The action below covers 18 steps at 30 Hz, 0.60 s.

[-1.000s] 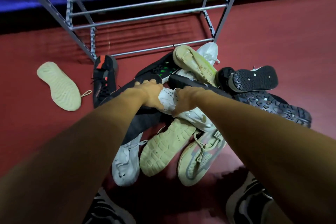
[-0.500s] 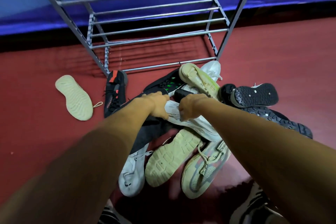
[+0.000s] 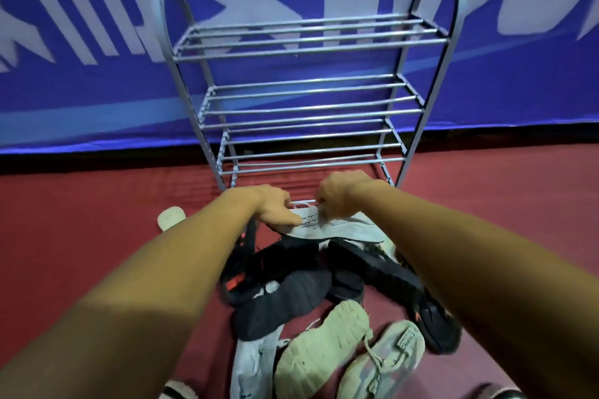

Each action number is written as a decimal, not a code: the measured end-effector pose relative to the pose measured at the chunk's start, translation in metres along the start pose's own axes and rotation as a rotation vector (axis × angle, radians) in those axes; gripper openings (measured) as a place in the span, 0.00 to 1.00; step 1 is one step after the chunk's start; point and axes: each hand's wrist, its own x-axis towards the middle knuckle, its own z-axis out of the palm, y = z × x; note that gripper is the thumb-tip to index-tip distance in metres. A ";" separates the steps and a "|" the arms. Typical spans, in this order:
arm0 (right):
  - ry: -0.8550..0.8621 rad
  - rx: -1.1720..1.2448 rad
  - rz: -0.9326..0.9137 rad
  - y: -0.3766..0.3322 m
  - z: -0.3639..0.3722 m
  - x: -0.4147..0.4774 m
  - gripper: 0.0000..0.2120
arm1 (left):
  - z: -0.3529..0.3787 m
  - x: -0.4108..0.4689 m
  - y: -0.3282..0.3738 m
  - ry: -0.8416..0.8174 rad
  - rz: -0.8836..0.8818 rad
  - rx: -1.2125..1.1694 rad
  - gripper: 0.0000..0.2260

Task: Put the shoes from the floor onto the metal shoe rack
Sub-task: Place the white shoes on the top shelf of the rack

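Carry step: your left hand (image 3: 275,208) and right hand (image 3: 338,196) gripped white lace-up sneaker (image 3: 346,229), mid-frame; next, seat it on grey metal shoe rack (image 3: 308,106).

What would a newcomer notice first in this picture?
Two bare arms reach forward, the left hand and right hand gripping a white sneaker over the heap at centre. Straight ahead stands the grey metal shoe rack against a blue banner with big white lettering. Below the arms, a jumble of shoes, black, white and beige, lies on the red floor.
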 end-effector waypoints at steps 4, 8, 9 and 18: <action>0.197 -0.047 -0.012 -0.008 -0.039 -0.007 0.06 | -0.021 -0.022 -0.013 0.008 -0.068 -0.230 0.14; 0.368 -0.103 -0.037 -0.009 -0.063 -0.009 0.05 | -0.033 -0.040 -0.027 0.029 -0.156 -0.524 0.04; 0.407 -0.116 -0.047 -0.009 -0.068 -0.010 0.04 | -0.035 -0.041 -0.032 0.049 -0.148 -0.565 0.04; 0.716 -0.104 -0.021 -0.003 -0.088 -0.011 0.10 | -0.042 -0.057 -0.052 0.088 -0.080 -0.935 0.12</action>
